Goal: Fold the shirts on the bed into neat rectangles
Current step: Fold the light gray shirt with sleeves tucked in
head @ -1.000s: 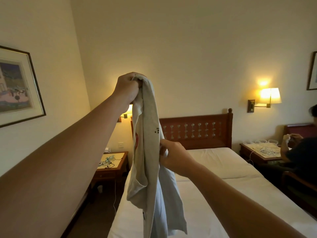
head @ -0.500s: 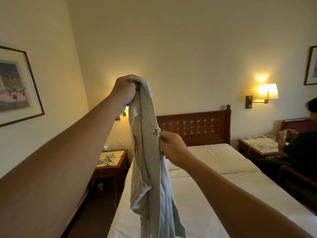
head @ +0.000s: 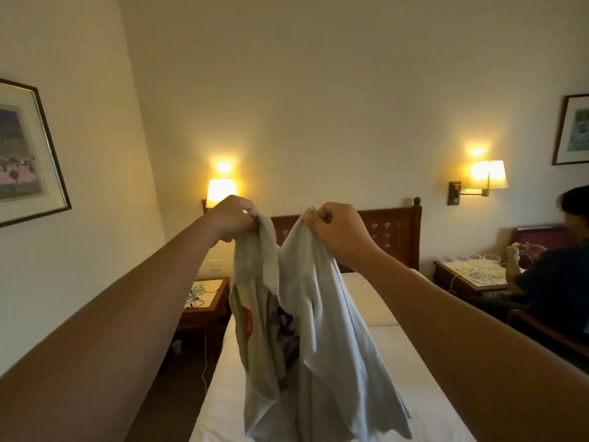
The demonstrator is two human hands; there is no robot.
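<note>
A light grey shirt (head: 318,330) with a coloured print hangs in the air above the white bed (head: 414,393). My left hand (head: 231,218) grips one top corner of it. My right hand (head: 341,231) grips the other top part, a short gap away at about the same height. The cloth sags between my hands and drapes down to the mattress, with the print partly hidden in the folds. No other shirt shows on the bed.
A wooden headboard (head: 389,231) stands behind the shirt. A nightstand (head: 204,298) with cables sits left of the bed. At the right, a seated person (head: 554,275) handles cables at another nightstand (head: 471,279). Two wall lamps are lit.
My right hand rose from the shirt's middle to a top edge level with my left hand. My left hand came down, and the shirt now spreads between both hands.
</note>
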